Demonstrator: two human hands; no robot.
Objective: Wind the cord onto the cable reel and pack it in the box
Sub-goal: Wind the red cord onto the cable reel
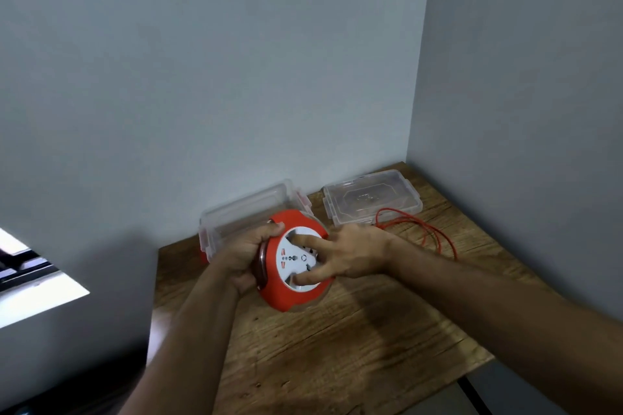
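Note:
A round red cable reel [286, 293] with a white socket face is held tilted above the wooden table [337, 340]. My left hand [247, 253] grips its left rim. My right hand [347, 254] presses its fingers into the white centre disc. A thin red cord [435, 232] lies in loose loops on the table behind my right wrist. The clear plastic box [242, 216] with red clips stands behind the reel, against the wall.
The box's clear lid [371, 200] lies flat at the back right near the corner of two grey walls. The table's front edge runs at lower right. A bright window strip shows at far left.

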